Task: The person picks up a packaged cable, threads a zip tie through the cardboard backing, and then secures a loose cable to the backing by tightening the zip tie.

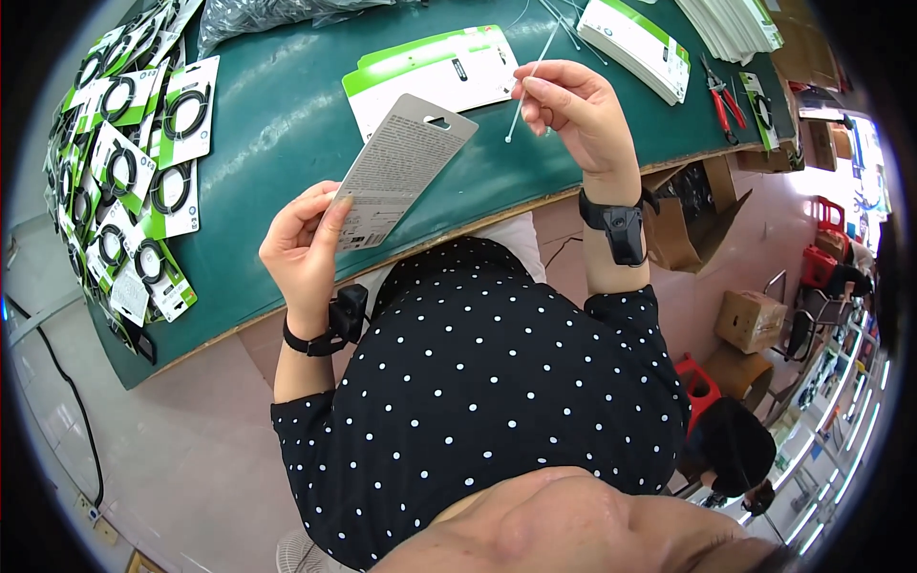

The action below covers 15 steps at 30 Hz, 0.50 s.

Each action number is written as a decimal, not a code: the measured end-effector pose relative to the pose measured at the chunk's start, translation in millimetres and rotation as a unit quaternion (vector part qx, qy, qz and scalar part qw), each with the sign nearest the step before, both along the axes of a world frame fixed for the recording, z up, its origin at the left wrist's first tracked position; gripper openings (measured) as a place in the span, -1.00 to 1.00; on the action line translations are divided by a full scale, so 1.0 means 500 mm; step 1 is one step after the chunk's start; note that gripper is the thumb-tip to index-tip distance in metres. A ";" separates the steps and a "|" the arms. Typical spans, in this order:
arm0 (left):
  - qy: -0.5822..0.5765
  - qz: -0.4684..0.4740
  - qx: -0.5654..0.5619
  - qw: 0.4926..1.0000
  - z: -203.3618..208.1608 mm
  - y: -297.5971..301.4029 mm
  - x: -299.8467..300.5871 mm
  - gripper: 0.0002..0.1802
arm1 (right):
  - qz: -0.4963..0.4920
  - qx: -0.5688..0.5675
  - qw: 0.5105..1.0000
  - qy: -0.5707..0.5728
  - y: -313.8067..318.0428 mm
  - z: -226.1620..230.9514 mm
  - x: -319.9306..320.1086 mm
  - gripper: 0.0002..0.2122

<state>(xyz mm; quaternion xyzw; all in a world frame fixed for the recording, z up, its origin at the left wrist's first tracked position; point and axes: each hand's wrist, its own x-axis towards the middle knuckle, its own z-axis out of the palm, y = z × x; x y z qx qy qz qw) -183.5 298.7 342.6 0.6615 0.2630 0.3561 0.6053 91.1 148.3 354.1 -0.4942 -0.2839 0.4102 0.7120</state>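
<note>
My left hand (304, 244) pinches the lower edge of a grey printed backing card (406, 158), which is tilted, with its hang hole at the upper right. In my right hand (578, 105), a thin white cable tie (517, 124) is gripped between thumb and fingertips, its small head hanging down just right of the card. Behind the card, white and green backing cards (430, 81) lie overlapping on the green table (272, 124). Several loose cable ties (565, 27) lie beyond my right hand.
Many carded black cables (119, 177) are heaped along the table's left end. A clear plastic bag (267, 17) lies at the back. To the right are a stack of cards (635, 48), red-handled cutters (723, 107) and one carded cable (760, 110). An open carton (702, 224) stands below the edge.
</note>
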 end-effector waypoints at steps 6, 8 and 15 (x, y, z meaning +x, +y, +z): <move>-0.013 -0.001 0.000 1.000 -0.002 -0.003 0.001 -0.84 | 0.008 0.019 1.000 0.014 0.008 0.005 -0.028 -0.84; -0.016 -0.003 0.000 1.000 -0.001 -0.004 0.003 -0.84 | 0.021 0.026 0.999 0.010 0.008 0.004 -0.035 -0.87; -0.018 0.000 0.006 1.000 0.006 -0.006 0.016 -0.84 | 0.019 0.025 0.999 -0.003 0.009 0.005 -0.050 -0.90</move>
